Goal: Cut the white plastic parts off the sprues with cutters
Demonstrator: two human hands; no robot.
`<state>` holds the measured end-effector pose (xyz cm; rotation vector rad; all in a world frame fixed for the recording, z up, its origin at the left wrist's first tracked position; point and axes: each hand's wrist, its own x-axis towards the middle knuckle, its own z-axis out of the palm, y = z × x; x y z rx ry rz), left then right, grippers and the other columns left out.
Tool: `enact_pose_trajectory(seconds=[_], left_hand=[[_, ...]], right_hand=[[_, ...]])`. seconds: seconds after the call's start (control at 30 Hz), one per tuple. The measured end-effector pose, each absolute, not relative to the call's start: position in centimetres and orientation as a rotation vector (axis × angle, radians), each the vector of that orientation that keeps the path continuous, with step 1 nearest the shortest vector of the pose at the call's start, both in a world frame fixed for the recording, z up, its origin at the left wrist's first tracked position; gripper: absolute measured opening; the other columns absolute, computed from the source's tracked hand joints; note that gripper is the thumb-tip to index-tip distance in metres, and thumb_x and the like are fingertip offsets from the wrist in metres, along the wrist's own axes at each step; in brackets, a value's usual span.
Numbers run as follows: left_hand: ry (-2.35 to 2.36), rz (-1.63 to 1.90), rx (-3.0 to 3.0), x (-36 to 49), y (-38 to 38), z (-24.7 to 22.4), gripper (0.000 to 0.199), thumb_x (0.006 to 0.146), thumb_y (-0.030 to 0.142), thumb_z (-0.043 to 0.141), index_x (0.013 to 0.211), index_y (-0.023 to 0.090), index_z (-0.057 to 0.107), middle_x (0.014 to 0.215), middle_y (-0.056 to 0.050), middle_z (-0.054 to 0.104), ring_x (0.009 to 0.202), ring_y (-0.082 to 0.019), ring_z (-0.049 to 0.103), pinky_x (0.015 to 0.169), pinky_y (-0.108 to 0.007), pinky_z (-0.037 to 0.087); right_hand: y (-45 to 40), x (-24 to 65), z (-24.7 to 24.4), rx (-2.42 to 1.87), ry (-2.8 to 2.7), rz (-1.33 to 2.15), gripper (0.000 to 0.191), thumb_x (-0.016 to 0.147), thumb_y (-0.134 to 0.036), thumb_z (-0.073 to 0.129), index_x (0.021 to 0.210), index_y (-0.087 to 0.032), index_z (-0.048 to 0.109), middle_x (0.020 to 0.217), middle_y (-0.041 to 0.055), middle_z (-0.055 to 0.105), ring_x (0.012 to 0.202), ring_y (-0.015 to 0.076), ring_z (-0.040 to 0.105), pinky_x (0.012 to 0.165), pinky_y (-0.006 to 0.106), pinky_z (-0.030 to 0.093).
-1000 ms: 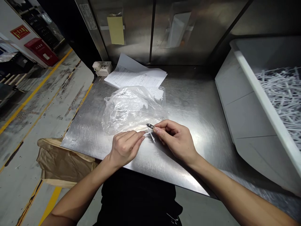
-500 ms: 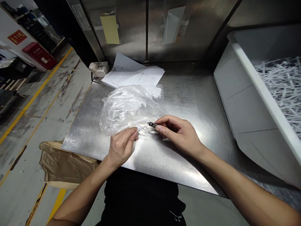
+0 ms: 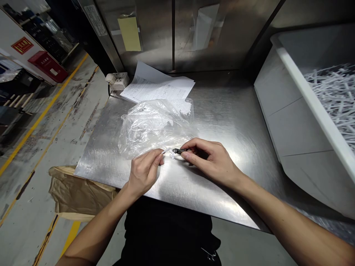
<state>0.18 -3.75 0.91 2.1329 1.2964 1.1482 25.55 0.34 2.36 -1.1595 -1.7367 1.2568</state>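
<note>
My left hand [image 3: 146, 168] pinches a thin white branched plastic piece [image 3: 166, 150] between thumb and fingertips, just above the metal table. My right hand [image 3: 208, 158] is closed on a small dark nail clipper [image 3: 179, 151], whose jaws point left and meet the right end of the white piece. Whether the jaws are closed on it is too small to tell. Right behind both hands lies a clear plastic bag [image 3: 146, 127] with small white bits inside.
Printed sheets [image 3: 158, 87] and a power socket [image 3: 119, 80] lie at the back of the metal table [image 3: 227, 111]. A large grey bin [image 3: 294, 122] of white plastic pieces stands at the right. An open brown sack [image 3: 80, 194] is below the table's left edge.
The nail clipper has moved slightly left and down, onto the white plastic piece. My left hand stays nearly in place, and the piece appears turned a little.
</note>
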Motion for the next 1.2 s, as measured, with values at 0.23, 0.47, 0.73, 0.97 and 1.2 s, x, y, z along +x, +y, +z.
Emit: enact_pose_trajectory(seconds=[0.23,0.47,0.73,0.97,1.2], left_hand=[[1.392,1.119,2.058,0.3,-3.8,1.3,0.019,0.116,0.024,0.057,0.118,0.019,0.075,0.08,0.0,0.077,0.071,-0.013,0.075,0.071,-0.024,0.061],[1.465,1.113,1.976,0.3,-3.9,1.3,0.019,0.116,0.029,0.058,0.115,0.019,0.075,0.074,0.002,0.075,0.066,-0.012,0.073,0.066,-0.023,0.059],[1.447,1.128,1.983,0.2,-4.0,1.1,0.017,0.114,0.028,0.06,0.115,0.019,0.075,0.075,0.001,0.074,0.067,-0.012,0.073,0.064,-0.022,0.057],[1.424,1.143,1.991,0.3,-4.0,1.0,0.015,0.114,0.025,0.061,0.114,0.018,0.074,0.075,0.001,0.073,0.066,-0.012,0.072,0.065,-0.022,0.058],[1.432,1.144,1.975,0.2,-4.0,1.0,0.013,0.113,0.023,0.062,0.115,0.018,0.074,0.077,0.001,0.073,0.069,-0.011,0.073,0.068,-0.022,0.057]], right_hand=[[0.1,24.9,1.7,-1.163,-1.675,1.227,0.023,0.103,-0.045,0.076,0.096,-0.024,0.082,0.078,0.001,0.073,0.069,0.0185,0.06,0.064,0.033,0.044],[0.2,24.7,1.8,-1.185,-1.59,1.261,0.025,0.102,-0.046,0.078,0.091,-0.023,0.08,0.072,-0.0004,0.067,0.067,0.0174,0.057,0.061,0.033,0.042],[-0.1,25.1,2.7,-1.108,-1.596,1.324,0.022,0.101,-0.045,0.081,0.098,-0.024,0.081,0.075,-0.0005,0.066,0.068,0.0175,0.059,0.062,0.033,0.045],[-0.4,25.1,2.8,-1.116,-1.687,1.282,0.018,0.101,-0.042,0.08,0.102,-0.024,0.082,0.075,-0.0003,0.07,0.067,0.0175,0.062,0.061,0.032,0.046],[-0.3,25.2,3.4,-1.118,-1.811,1.141,0.012,0.102,-0.034,0.079,0.101,-0.023,0.08,0.072,-0.0027,0.067,0.063,0.0147,0.057,0.059,0.03,0.042]])
